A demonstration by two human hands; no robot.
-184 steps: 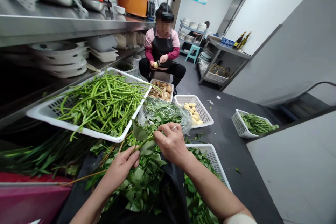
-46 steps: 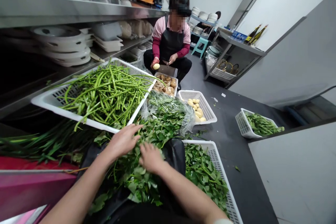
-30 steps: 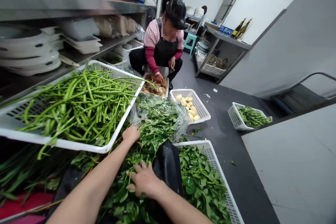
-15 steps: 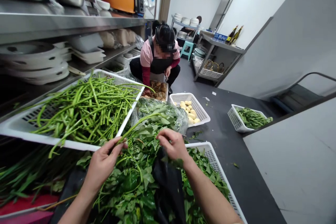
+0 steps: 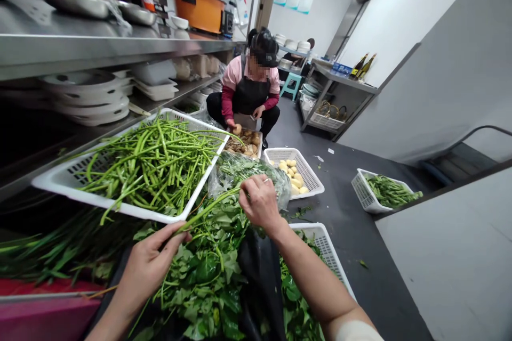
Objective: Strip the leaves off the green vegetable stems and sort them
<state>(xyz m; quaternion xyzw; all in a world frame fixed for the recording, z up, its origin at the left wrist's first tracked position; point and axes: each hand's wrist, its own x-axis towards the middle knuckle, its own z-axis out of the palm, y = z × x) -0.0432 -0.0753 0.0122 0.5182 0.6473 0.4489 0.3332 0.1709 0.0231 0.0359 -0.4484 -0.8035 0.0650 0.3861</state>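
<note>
Head cam: L hand (image 5: 150,261) pinching green stem (image 5: 213,206) above leaf pile (image 5: 208,298), R hand (image 5: 259,201) now up at far end, fingers curled, grip unclear, so stem spans both.

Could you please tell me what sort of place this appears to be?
Likely a commercial kitchen: an orange cooker stands on a steel counter, plates are stacked at the back, and a large white basket holds green stems.
</note>
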